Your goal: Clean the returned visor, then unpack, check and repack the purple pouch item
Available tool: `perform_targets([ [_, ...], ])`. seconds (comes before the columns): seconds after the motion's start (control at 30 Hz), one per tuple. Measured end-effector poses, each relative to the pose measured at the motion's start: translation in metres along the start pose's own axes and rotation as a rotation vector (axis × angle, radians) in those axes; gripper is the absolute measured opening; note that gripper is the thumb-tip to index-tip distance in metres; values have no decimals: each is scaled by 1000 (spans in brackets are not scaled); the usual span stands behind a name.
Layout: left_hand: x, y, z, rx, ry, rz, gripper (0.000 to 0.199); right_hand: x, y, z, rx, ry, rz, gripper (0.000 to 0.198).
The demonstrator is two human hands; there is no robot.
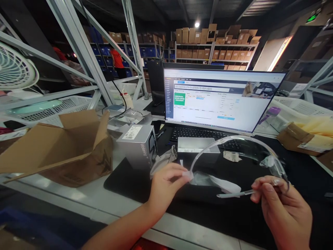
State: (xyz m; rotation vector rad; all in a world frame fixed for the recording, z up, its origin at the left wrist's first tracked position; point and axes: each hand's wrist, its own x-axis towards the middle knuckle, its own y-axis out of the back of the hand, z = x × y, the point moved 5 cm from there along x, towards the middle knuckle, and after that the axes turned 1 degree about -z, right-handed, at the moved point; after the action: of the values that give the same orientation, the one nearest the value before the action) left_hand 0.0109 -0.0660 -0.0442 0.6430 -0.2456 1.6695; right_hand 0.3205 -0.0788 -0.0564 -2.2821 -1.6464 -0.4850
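Note:
A clear-looking, pale headset arches between my two hands above the black desk mat. My left hand pinches one end of its band, where a bit of whitish wrapping sits between thumb and fingers. At the other end, my right hand grips the headset near its thin microphone boom, which points left. Clear plastic clings to the band just above my right hand. Under the arch lie crumpled translucent wrapping and a small whitish packet.
A lit monitor stands behind a black keyboard. Left of centre are a grey product box, a grey pouch and an open cardboard carton. An open light-grey tray lies before the keyboard. A carton sits right.

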Motion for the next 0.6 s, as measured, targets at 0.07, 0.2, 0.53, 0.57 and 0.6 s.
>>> perform_targets([
  [0.07, 0, 3, 1, 15, -23, 17, 11, 1, -3, -6, -59, 23, -5, 19],
  [0.2, 5, 8, 8, 51, -38, 39, 13, 2, -11, -17, -172, 88, -97, 16],
  [0.53, 29, 10, 52, 34, -203, 103, 16, 1, -21, -33, -275, 375, -331, 9],
  [0.57, 28, 11, 55, 35, -239, 121, 17, 0, -24, -36, -281, 407, -352, 10],
  [0.6, 26, 11, 56, 37, -276, 137, 19, 0, -25, -38, -284, 429, -363, 11],
])
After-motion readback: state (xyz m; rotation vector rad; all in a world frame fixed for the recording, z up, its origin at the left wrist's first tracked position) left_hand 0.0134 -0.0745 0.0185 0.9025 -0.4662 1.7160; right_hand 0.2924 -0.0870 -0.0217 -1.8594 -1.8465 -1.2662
